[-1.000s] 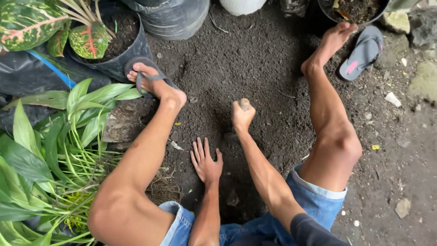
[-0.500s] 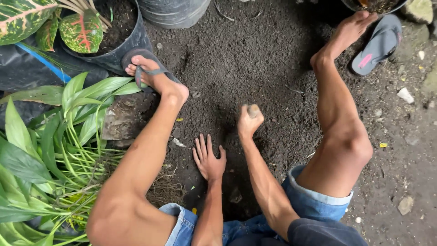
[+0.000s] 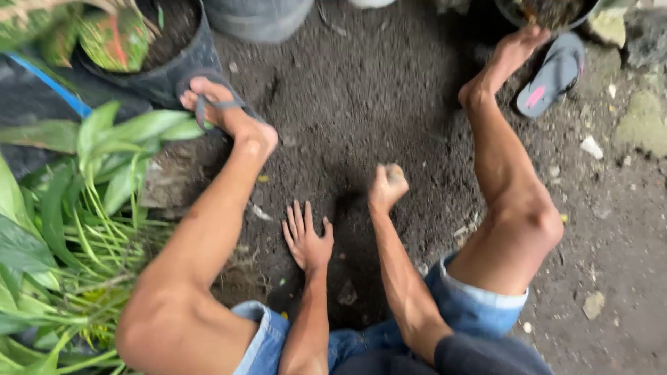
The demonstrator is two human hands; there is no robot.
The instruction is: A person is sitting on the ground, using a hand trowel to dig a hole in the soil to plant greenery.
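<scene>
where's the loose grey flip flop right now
In the head view the grey flip flop lies top right on the soil, just beside the bare right foot.

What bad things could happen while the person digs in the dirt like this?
The right hand grips a wooden-handled tool whose working end is hidden in the dark soil, and the left hand lies flat on the soil close beside it, so a slip might hit those fingers. The right foot is bare, its grey sandal lying off beside it, so stones or the tool could hurt it.
</scene>
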